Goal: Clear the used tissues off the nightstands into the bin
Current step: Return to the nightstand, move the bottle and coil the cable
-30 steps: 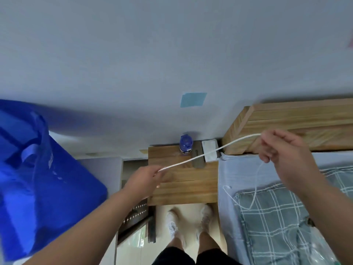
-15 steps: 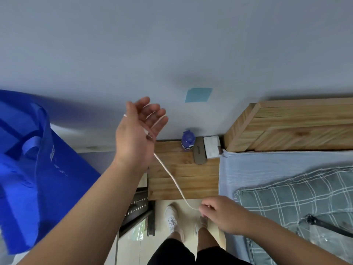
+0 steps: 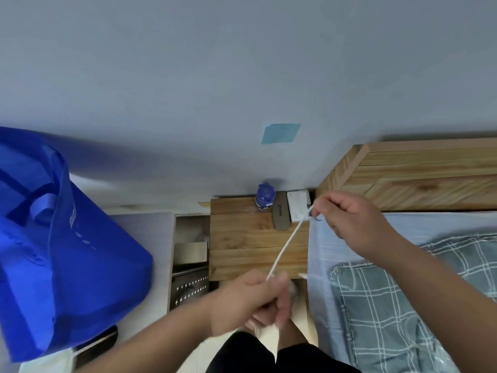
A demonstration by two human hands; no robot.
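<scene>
A white cable (image 3: 287, 243) runs taut between my two hands over the wooden nightstand (image 3: 236, 238). My left hand (image 3: 250, 300) is closed on its lower end near the nightstand's front edge and looks blurred. My right hand (image 3: 349, 219) pinches the upper end above the nightstand's right back corner. On the nightstand stand a blue bottle (image 3: 265, 196), a dark flat case (image 3: 281, 211) and a white adapter (image 3: 297, 204). I see no tissues and no bin.
A big blue fabric bag (image 3: 61, 243) fills the left side. The bed with a plaid pillow (image 3: 419, 297) and wooden headboard (image 3: 419, 176) lies to the right. A metal shelf (image 3: 189, 265) sits left of the nightstand. My legs are below.
My left hand dropped from beside the wall to the nightstand's front edge. My right hand rose from the front to the back right corner. The cable stayed held in both hands.
</scene>
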